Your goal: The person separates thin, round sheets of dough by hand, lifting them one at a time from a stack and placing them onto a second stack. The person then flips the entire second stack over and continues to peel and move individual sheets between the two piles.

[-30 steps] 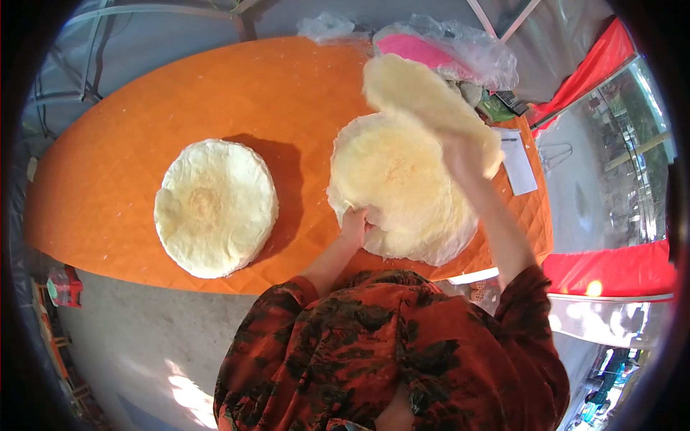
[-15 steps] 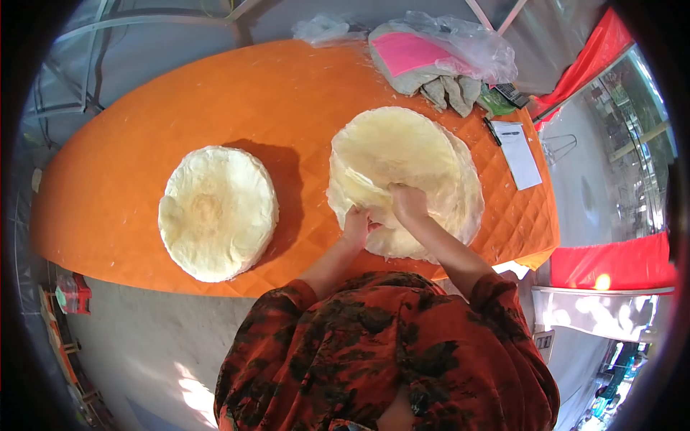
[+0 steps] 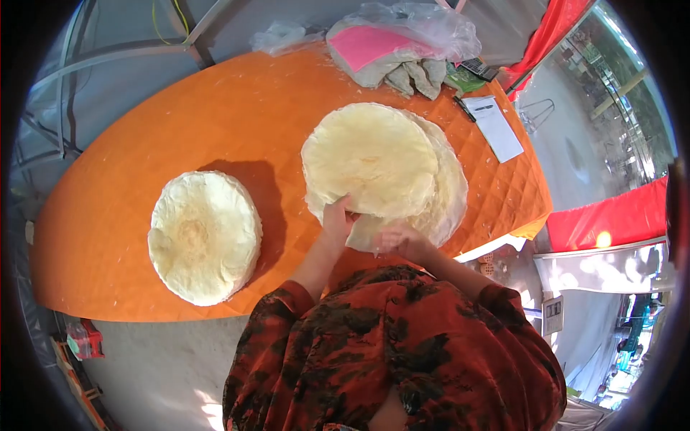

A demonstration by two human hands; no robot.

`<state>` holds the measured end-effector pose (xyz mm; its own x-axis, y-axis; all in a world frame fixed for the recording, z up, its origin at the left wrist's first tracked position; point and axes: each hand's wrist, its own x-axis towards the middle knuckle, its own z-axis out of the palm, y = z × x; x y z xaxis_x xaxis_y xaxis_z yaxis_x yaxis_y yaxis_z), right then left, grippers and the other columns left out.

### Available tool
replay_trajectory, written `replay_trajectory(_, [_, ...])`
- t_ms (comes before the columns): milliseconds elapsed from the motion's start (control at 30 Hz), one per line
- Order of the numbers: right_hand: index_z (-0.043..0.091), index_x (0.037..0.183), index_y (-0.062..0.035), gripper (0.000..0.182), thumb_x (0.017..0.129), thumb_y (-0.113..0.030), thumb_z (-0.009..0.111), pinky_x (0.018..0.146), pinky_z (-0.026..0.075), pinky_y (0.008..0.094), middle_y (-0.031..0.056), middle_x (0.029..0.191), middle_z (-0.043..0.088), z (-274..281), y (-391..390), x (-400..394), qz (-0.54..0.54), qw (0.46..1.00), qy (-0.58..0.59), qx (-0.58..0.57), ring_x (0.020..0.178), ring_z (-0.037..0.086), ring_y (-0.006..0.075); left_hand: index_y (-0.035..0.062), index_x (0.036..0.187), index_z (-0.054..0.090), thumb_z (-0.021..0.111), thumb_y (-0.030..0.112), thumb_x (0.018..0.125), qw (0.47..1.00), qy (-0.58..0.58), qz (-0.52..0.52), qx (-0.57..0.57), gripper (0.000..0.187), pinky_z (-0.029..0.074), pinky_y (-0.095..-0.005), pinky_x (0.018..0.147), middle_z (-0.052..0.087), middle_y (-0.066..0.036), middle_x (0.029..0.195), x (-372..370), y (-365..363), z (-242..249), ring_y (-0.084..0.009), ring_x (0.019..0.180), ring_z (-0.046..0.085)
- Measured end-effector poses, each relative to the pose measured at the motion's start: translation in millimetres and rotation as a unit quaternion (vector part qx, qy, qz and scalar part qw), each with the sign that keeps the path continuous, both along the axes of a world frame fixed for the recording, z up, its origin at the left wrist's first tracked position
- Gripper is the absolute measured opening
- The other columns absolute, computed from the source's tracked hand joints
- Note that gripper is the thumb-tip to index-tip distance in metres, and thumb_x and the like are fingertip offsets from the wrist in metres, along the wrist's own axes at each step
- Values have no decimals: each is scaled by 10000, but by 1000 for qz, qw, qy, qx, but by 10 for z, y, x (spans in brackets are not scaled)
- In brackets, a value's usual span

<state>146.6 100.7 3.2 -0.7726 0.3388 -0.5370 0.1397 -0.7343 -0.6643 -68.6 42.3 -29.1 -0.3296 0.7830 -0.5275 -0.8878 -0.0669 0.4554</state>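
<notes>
Thin, pale yellow round sheets [image 3: 370, 158] lie in a loose pile on the orange table, the upper one offset from those below. My left hand [image 3: 338, 218] pinches the near edge of the upper sheet. Just to its right, my right hand [image 3: 399, 241] is over the near edge of the pile, its fingers close to a sheet's rim; whether they grip it is unclear. A second, thicker stack of round sheets [image 3: 205, 237] stands to the left, untouched.
The orange cloth [image 3: 180, 129] covers the table. At its far side are a cloth bundle with a pink piece [image 3: 374, 44] and clear plastic. A notepad [image 3: 496, 129] and a pen [image 3: 464, 108] lie at the right. A red stool [image 3: 89, 339] stands at lower left.
The upper sheet now lies flatter, its fold opened out. My right hand has drawn back toward my body, and my left hand stays at the near edge. The whole view has shifted slightly.
</notes>
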Motion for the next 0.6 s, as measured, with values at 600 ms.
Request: replay_trajectory(600, [448,1346,-45,501,881,-184,577,1016,416,380,128,1283,554,-480,1130,507,-117,893,60,431,1172,532,272,-21,1288,457,543,102,895,999,0,33,-19,420,496,-435,921,548,-147,1234,147,-531,-221,-301,1113,556])
